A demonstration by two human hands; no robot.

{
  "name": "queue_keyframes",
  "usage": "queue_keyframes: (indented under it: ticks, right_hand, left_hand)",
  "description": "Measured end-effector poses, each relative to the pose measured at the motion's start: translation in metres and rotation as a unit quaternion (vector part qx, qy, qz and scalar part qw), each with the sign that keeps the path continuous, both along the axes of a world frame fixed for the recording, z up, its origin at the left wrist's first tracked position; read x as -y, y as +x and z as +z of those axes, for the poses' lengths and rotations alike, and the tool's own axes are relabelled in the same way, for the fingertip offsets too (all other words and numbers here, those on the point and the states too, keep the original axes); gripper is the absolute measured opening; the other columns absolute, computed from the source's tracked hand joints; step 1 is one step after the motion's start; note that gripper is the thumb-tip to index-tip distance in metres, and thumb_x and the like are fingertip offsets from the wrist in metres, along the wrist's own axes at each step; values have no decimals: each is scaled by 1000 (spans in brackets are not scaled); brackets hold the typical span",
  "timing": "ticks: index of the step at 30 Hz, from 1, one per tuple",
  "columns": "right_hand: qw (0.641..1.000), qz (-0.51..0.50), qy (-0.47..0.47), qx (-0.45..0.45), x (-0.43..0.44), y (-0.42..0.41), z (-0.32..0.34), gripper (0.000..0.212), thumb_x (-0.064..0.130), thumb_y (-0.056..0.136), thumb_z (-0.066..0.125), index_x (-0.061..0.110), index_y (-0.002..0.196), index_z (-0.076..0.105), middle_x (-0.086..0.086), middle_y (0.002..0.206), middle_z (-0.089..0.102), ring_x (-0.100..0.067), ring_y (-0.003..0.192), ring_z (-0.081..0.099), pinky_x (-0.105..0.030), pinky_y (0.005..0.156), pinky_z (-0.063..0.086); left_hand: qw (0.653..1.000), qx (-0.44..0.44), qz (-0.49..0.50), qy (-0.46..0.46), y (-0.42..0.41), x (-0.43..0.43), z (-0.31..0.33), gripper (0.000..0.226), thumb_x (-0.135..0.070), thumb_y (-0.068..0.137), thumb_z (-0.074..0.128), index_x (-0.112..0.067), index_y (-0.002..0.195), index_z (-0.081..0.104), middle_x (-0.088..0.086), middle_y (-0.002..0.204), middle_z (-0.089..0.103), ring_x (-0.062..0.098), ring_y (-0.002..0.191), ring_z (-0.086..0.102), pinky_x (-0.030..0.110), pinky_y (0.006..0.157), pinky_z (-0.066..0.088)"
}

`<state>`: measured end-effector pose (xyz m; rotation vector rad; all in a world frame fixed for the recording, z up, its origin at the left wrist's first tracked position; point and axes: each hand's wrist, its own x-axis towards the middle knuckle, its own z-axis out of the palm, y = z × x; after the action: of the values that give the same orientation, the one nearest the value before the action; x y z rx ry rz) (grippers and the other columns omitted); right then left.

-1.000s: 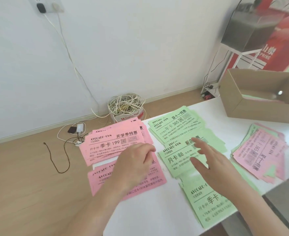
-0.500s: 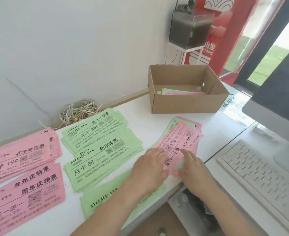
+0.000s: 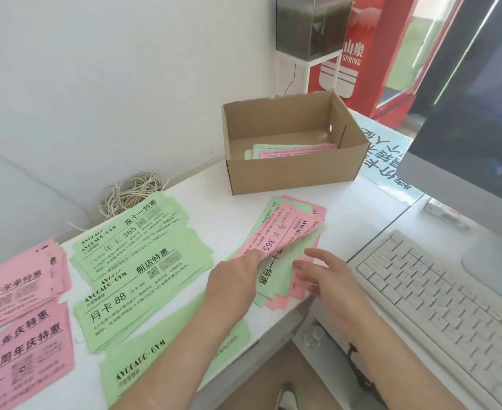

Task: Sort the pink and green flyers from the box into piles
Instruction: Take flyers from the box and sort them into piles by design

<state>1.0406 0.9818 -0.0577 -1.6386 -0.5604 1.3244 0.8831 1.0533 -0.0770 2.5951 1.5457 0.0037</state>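
Two bare forearms point(image 3: 167, 365), bare left hand point(image 3: 232, 287), bare right hand point(image 3: 329, 279)

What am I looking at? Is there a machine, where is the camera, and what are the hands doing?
No machine: a person works with two bare hands. The camera sits on their head, looking forward and down. On the white desk lie pink piles at the left, green piles beside them, and a mixed stack near the hands. The cardboard box behind holds a few flyers. A keyboard and monitor stand at the right. The left hand pinches the top pink flyer of the mixed stack, lifting its edge; the right hand lies open over that stack's near edge.
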Motion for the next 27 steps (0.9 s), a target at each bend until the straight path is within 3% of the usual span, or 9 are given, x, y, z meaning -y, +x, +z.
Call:
queue_keyframes:
  ticks: [3,9,11,13,17,20,22,24,27]
  right_hand:
    - [1000,4,-7,11,-4,4,-4,37,24,91,64,17,126,55,-4,102,71,-15,91,68,-31,82,55]
    - [998,62,26,20,-18,-7,0,19,17,92,60,26,109,64,4,101,73,-17,90,70,-31,72,57]
    - [970,84,25,227,-23,-1,-2,26,6,87,50,23,101,65,9,99,72,-18,88,68,-28,65,52]
    - [910,128,13,394,-24,14,2,22,5,85,47,17,93,64,7,91,69,-21,84,64,-34,67,52]
    - [864,298,-5,407,-27,49,31,20,12,90,53,23,95,68,14,94,72,-8,80,66,-31,67,55]
    - [880,343,11,330,-33,53,50,19,17,90,63,30,100,71,18,88,74,-2,77,69,-31,72,58]
    - [898,335,25,284,-38,51,55,18,20,88,68,30,102,70,14,84,75,-4,75,71,-35,74,59]
    - [913,335,21,230,-40,50,59,19,21,86,72,28,103,68,7,83,76,-10,74,72,-35,74,58]
    - [939,306,17,157,-42,49,55,19,13,83,74,20,100,69,-4,84,76,-11,70,66,-27,66,48]
  left_hand:
    - [991,112,58,-40,-4,-9,3,31,-14,97,39,-20,127,46,9,93,69,33,81,62,37,67,43]
    - [991,79,-101,37,1,27,1,33,-22,71,77,-24,101,63,-7,70,66,14,52,60,24,37,38]
    - [981,116,-157,-16,5,38,-3,21,-34,81,62,-28,101,58,-12,90,68,9,77,65,23,52,46]
    - [966,178,-148,-115,8,42,2,37,-49,87,46,-34,119,56,-16,125,59,6,116,52,25,91,46]
    - [951,310,-14,-11,2,16,37,60,-49,86,59,-33,141,40,-16,152,27,4,140,20,26,115,15]
    - [925,344,119,-108,-6,-10,68,56,-35,82,72,-36,132,47,-23,131,47,-2,123,42,25,108,30]
    - [868,428,164,-191,-14,-17,77,20,-17,81,75,-28,97,68,-18,88,71,-3,78,64,26,77,52]
    - [824,483,222,-196,-30,-20,79,13,-6,81,73,-19,79,71,-10,64,70,1,49,55,21,51,44]
    - [764,532,319,-177,-64,-17,79,13,-1,81,71,-14,83,68,-2,65,72,11,52,54,20,46,40]
